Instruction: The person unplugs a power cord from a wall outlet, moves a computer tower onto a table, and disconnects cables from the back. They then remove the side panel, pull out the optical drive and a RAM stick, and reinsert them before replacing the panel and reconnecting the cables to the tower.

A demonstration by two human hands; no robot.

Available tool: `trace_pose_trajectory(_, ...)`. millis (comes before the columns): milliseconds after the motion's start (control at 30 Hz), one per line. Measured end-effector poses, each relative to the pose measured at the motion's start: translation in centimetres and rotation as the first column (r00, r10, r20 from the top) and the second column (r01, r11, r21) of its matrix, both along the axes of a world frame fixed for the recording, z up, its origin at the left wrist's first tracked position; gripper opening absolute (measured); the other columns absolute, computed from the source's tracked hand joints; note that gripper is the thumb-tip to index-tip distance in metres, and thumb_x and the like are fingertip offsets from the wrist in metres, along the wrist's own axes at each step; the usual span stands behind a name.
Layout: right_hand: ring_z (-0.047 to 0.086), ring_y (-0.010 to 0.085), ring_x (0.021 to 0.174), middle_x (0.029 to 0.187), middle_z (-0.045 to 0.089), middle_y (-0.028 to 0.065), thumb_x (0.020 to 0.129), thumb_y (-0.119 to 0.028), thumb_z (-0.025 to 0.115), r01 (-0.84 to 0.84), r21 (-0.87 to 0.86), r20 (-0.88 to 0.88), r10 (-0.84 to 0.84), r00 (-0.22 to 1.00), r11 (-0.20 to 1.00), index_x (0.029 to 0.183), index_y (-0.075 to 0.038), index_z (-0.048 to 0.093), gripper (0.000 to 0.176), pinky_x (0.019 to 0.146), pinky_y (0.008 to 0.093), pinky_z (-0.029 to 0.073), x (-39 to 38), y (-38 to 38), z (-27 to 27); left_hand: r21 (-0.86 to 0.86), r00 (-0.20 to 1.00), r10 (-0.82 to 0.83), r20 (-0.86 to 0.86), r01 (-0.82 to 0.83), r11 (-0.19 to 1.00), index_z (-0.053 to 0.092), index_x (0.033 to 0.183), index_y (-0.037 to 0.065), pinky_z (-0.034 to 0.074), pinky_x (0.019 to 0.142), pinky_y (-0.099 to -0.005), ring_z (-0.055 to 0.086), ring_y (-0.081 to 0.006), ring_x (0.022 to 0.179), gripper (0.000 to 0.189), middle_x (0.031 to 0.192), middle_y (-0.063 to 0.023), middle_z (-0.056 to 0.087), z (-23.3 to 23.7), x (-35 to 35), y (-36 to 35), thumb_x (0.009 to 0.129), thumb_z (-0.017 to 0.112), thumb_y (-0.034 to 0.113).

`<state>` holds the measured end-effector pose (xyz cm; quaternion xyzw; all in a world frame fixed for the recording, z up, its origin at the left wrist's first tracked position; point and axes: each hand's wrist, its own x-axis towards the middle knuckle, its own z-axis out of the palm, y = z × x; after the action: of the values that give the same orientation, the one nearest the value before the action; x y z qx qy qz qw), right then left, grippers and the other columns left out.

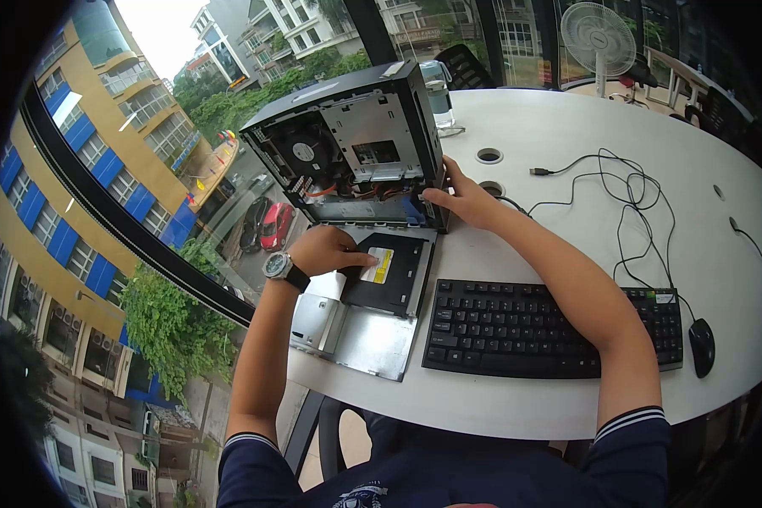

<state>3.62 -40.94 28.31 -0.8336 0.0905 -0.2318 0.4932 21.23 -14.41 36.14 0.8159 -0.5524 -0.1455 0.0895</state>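
Note:
A black desktop computer case [372, 135] stands on the table with its inner side facing me, showing a fan, cables and a metal drive bay. My right hand [466, 199] grips its right edge low down, thumb in front and fingers behind. In front of the case lies a silver metal side panel [381, 343]. Over that panel is a flat black optical drive [387, 292] with a yellow and white label. My left hand [323, 251], wearing a watch, has its thumb on the label and its other fingers curled at the drive's left side, partly hidden.
A black keyboard [516, 334] lies under my right forearm, with a mouse [701, 347] to its right. Loose black cables [635, 199] spread behind it. Two cable holes pierce the white table [559, 118]. A clear bottle [438, 93] stands behind the case; windows line the left.

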Motion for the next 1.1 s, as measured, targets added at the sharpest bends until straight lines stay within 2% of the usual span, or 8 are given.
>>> trace_pose_trajectory(300,0.051,0.0382,0.136,0.146,0.05,0.0299,0.093,-0.062,0.065,0.048,-0.066,0.015,-0.047,0.999,0.997,0.161,-0.004,0.016,0.102,0.112,0.0439,0.04,0.3,-0.1,-0.5,-0.066,0.987,0.027,0.159,-0.016,0.998,0.082,0.093,0.004,0.058,0.071,-0.0337,0.075,-0.0256,0.076,0.046,0.087,-0.0144,0.077,0.1,-2.2,-0.2,0.084,0.079,0.05)
trace_pose_trajectory(467,0.047,0.0401,0.14,0.149,0.046,0.0329,0.087,-0.071,0.065,0.033,-0.035,0.0,-0.033,0.999,0.999,0.16,0.002,0.017,0.114,0.115,0.0419,0.037,0.5,-0.4,-0.7,-0.123,0.952,0.01,0.305,0.029,0.992,0.079,0.104,0.003,0.058,0.079,-0.037,0.074,-0.0277,0.087,0.053,0.098,-0.0158,0.077,1.3,-2.5,-1.2,0.081,0.081,0.051)
trace_pose_trajectory(533,0.047,0.0409,0.141,0.149,0.044,0.0345,0.084,-0.076,0.066,0.028,-0.034,0.0,-0.028,1.0,0.999,0.159,0.004,0.018,0.119,0.117,0.0406,0.036,0.5,-0.5,-0.6,-0.091,0.987,-0.032,0.156,0.047,0.995,0.076,0.115,0.003,0.057,0.087,-0.0387,0.074,-0.0296,0.096,0.061,0.107,-0.0176,0.076,2.9,-2.8,-1.4,0.079,0.083,0.052)
trace_pose_trajectory(600,0.047,0.041,0.14,0.149,0.045,0.0345,0.084,-0.076,0.066,0.026,-0.042,0.023,-0.025,0.999,0.999,0.159,0.005,0.019,0.12,0.116,0.0407,0.037,0.6,-0.5,-0.7,-0.072,0.969,-0.231,0.083,0.238,0.969,0.047,0.152,0.007,0.038,0.117,-0.0436,0.047,-0.0362,0.141,0.101,0.15,-0.0237,0.051,2.3,-1.5,-1.1,0.071,0.089,0.051)
trace_pose_trajectory(667,0.047,0.0417,0.14,0.149,0.045,0.0351,0.084,-0.076,0.066,0.022,-0.028,0.014,-0.022,1.0,0.999,0.159,0.005,0.019,0.119,0.116,0.0412,0.037,0.7,-0.6,-1.0,0.011,0.954,-0.297,0.023,0.297,0.955,0.033,0.16,0.009,0.029,0.123,-0.0471,0.03,-0.0393,0.151,0.122,0.163,-0.0232,0.032,2.6,-3.1,-0.5,0.063,0.093,0.052)
trace_pose_trajectory(867,0.053,0.0366,0.134,0.149,0.047,0.026,0.093,-0.063,0.064,0.044,-0.072,0.005,-0.044,0.999,0.996,0.162,-0.005,0.017,0.101,0.113,0.0432,0.041,0.7,-0.5,-0.9,0.062,0.923,-0.384,0.028,0.382,0.922,0.024,0.163,0.011,0.022,0.125,-0.0508,0.018,-0.0444,0.155,0.142,0.167,-0.0261,0.02,0.1,-2.9,-0.6,0.051,0.098,0.055)
trace_pose_trajectory(900,0.046,0.0425,0.141,0.148,0.046,0.0344,0.084,-0.076,0.066,0.04,-0.038,0.026,-0.039,0.999,0.998,0.159,0.004,0.02,0.119,0.117,0.0424,0.037,0.6,-0.4,-0.8,0.054,0.908,-0.417,0.032,0.415,0.908,0.024,0.163,0.011,0.021,0.126,-0.0515,0.018,-0.0439,0.155,0.143,0.167,-0.0271,0.019,0.1,-2.7,-0.5,0.049,0.098,0.055)
trace_pose_trajectory(1100,0.046,0.0418,0.141,0.148,0.047,0.0336,0.083,-0.076,0.066,0.035,-0.018,0.02,-0.035,0.999,0.999,0.159,0.003,0.02,0.119,0.117,0.0431,0.036,0.8,-0.5,-0.9,0.058,0.892,-0.449,0.051,0.446,0.893,0.026,0.162,0.013,0.025,0.124,-0.0523,0.023,-0.0439,0.153,0.143,0.165,-0.0257,0.023,-0.3,-3.7,-0.2,0.047,0.099,0.055)
